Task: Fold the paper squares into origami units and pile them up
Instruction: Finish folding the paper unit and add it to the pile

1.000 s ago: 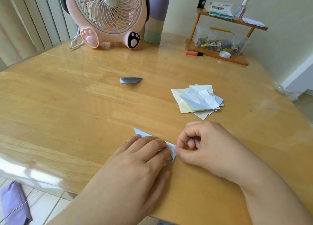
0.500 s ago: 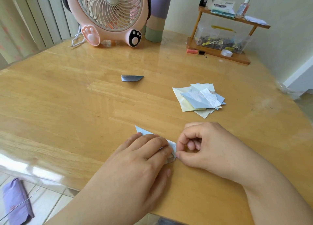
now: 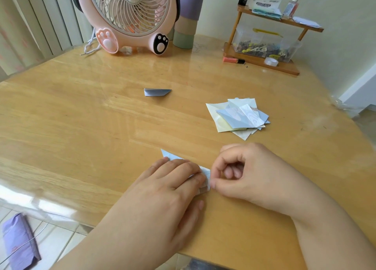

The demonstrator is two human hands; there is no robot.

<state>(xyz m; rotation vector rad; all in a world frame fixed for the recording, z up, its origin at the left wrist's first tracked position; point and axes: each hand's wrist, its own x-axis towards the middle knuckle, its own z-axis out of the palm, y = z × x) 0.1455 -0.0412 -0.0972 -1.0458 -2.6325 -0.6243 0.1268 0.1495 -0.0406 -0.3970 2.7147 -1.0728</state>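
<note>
A pale blue paper square [image 3: 173,157], creased into a pointed wedge, is lying flat on the glossy wooden tabletop [image 3: 81,127]. The left hand [image 3: 162,194] is pressing it down with straight fingers. The right hand [image 3: 250,174], fingers curled, is pinching its right edge. 1 folded grey-blue unit [image 3: 156,92] and a loose paper pile [image 3: 238,117] are lying beyond.

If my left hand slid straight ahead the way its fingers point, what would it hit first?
Probably the right hand: the left hand lies flat on the folded paper, fingers aimed up and right, fingertips nearly touching it. Beyond lies the paper stack.
</note>
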